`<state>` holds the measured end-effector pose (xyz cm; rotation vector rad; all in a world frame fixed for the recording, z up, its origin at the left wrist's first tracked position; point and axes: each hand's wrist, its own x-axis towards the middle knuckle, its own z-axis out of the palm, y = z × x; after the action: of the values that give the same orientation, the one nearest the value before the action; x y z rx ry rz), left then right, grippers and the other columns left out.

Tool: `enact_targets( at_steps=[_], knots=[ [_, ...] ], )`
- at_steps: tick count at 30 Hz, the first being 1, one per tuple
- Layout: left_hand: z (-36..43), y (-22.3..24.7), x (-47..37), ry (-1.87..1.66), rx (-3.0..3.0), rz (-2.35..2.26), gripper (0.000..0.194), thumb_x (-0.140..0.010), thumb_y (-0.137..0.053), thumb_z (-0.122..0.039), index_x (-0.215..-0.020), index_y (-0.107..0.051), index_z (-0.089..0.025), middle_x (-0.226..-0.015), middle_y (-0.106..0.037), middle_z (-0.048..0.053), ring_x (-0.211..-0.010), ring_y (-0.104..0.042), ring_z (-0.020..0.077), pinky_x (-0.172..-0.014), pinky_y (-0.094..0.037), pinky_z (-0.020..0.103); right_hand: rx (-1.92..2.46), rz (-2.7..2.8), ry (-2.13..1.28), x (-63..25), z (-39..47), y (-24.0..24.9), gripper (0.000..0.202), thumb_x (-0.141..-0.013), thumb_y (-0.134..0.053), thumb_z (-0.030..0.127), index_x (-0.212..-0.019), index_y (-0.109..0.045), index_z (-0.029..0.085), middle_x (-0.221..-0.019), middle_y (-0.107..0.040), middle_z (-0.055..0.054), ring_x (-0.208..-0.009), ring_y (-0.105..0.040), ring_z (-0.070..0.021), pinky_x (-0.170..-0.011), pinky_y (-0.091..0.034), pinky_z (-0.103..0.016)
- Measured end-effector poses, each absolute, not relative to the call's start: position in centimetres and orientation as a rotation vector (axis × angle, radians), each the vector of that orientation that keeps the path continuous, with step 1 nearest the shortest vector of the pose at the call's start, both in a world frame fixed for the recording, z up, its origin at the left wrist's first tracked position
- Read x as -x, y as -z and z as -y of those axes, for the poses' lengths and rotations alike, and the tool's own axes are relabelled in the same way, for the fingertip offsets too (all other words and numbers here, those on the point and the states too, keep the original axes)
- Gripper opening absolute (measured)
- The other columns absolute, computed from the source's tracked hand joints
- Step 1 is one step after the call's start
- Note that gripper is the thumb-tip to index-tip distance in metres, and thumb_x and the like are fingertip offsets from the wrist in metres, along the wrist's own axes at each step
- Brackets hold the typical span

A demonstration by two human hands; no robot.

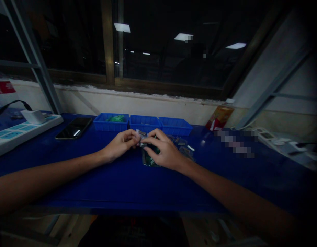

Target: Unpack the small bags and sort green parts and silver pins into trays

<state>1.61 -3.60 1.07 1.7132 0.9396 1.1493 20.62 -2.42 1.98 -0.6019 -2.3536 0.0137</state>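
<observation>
My left hand (124,141) is closed, pinching a small clear plastic bag (141,133) over the middle of the blue table. Inside the bag is a small part too dim to name. My right hand (165,149) comes in from the other side, its bent fingertips gripping the bag's right edge. Beneath that hand lies a clear bag with green contents (148,160), partly hidden by the fingers. Several small clear bags (185,149) lie in a loose pile just to the right.
Behind my hands stand a blue bin with green pieces (110,126), a middle blue bin (144,127) and a right blue bin (175,130). A phone (74,128) and a power strip (32,128) lie left. A bottle (220,116) and another power strip (284,147) are right.
</observation>
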Motion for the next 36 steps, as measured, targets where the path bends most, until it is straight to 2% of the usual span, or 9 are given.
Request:
enact_targets(
  at_steps=[3, 8, 13, 16, 19, 21, 23, 27, 36],
  knots=[
    [3.5, -0.8, -1.4, -1.248, -1.827, -0.922, 0.014, -0.078, -0.056, -0.028, -0.08, -0.049, -0.015, -0.073, -0.054, -0.001, -0.065, -0.049, 0.0095, -0.062, -0.041, 0.024, 0.74, 2.277, -0.235, -20.4, 2.6, -2.6, 0.017, -0.081, -0.053, 0.03, -0.089, -0.062, 0.018, -0.086, -0.054, -0.005, -0.083, -0.052, -0.0166, -0.076, -0.042, -0.033],
    [3.8, -0.8, -1.1, -1.264, -2.129, -0.942, 0.011, -0.082, -0.054, -0.026, -0.08, -0.056, -0.015, -0.084, -0.057, 0.003, -0.081, -0.053, 0.0142, -0.073, -0.042, 0.029, 0.879, 2.188, -0.658, -20.2, 2.5, -3.3, 0.039, -0.087, -0.039, 0.04, -0.06, -0.054, 0.017, -0.061, -0.052, 0.0, -0.061, -0.049, -0.0117, -0.058, -0.037, -0.026],
    [3.9, -1.0, -1.2, -1.304, -2.224, -0.951, 0.011, -0.083, -0.052, -0.022, -0.077, -0.058, -0.015, -0.085, -0.056, 0.003, -0.086, -0.052, 0.0148, -0.078, -0.041, 0.03, 0.856, 2.13, -0.853, -19.9, 2.9, -3.0, 0.027, -0.081, -0.049, 0.038, -0.068, -0.058, 0.016, -0.06, -0.053, 0.001, -0.055, -0.046, -0.009, -0.052, -0.035, -0.023],
    [3.8, -0.8, -1.3, -1.296, -2.143, -0.953, 0.011, -0.082, -0.052, -0.024, -0.088, -0.057, -0.015, -0.089, -0.055, 0.004, -0.083, -0.053, 0.0143, -0.074, -0.042, 0.028, 0.878, 2.077, -0.815, -19.8, 2.7, -2.4, 0.016, -0.076, -0.054, 0.029, -0.077, -0.059, 0.014, -0.064, -0.056, 0.0, -0.054, -0.048, -0.0082, -0.051, -0.037, -0.022],
    [3.7, -0.4, -1.4, -1.26, -1.977, -0.978, 0.032, -0.082, -0.053, -0.028, -0.111, -0.045, -0.017, -0.096, -0.054, 0.004, -0.075, -0.052, 0.0122, -0.066, -0.043, 0.026, 0.91, 2.03, -0.646, -20.1, 2.2, -2.1, 0.013, -0.077, -0.053, 0.027, -0.075, -0.058, 0.015, -0.058, -0.053, 0.002, -0.049, -0.045, -0.0072, -0.047, -0.035, -0.02],
    [3.5, -0.4, -1.5, -1.18, -1.901, -1.011, 0.035, -0.084, -0.049, -0.033, -0.114, -0.041, -0.017, -0.093, -0.054, 0.004, -0.071, -0.052, 0.012, -0.062, -0.043, 0.026, 0.922, 2.028, -0.455, -20.4, 2.1, -2.1, 0.013, -0.077, -0.053, 0.026, -0.074, -0.059, 0.015, -0.051, -0.049, 0.004, -0.045, -0.042, -0.0068, -0.045, -0.033, -0.02],
    [3.4, -0.4, -1.5, -1.068, -1.856, -1.044, 0.032, -0.088, -0.038, -0.04, -0.104, -0.049, -0.015, -0.085, -0.056, 0.004, -0.069, -0.052, 0.0128, -0.06, -0.041, 0.026, 0.892, 2.052, -0.271, -20.7, 2.3, -2.2, 0.013, -0.078, -0.052, 0.025, -0.075, -0.06, 0.016, -0.051, -0.05, 0.004, -0.044, -0.043, -0.0071, -0.046, -0.035, -0.021],
    [3.3, -0.8, -1.5, -0.88, -1.858, -0.99, 0.052, -0.091, -0.021, -0.049, -0.079, -0.057, -0.014, -0.072, -0.058, 0.004, -0.064, -0.051, 0.0139, -0.06, -0.04, 0.028, 0.746, 2.143, -0.054, -20.8, 3.0, -2.4, 0.015, -0.081, -0.048, 0.022, -0.078, -0.062, 0.018, -0.068, -0.064, -0.002, -0.06, -0.057, -0.0111, -0.059, -0.043, -0.025],
    [3.4, -1.1, -1.5, -0.942, -1.705, -0.834, 0.022, -0.079, -0.054, -0.034, -0.071, -0.048, -0.015, -0.062, -0.048, -0.003, -0.06, -0.045, 0.0096, -0.061, -0.036, 0.025, 0.536, 2.372, -0.023, -21.0, 2.8, -2.2, 0.018, -0.082, -0.046, 0.018, -0.092, -0.061, 0.017, -0.079, -0.062, -0.004, -0.073, -0.057, -0.0136, -0.069, -0.044, -0.028]
  ],
)
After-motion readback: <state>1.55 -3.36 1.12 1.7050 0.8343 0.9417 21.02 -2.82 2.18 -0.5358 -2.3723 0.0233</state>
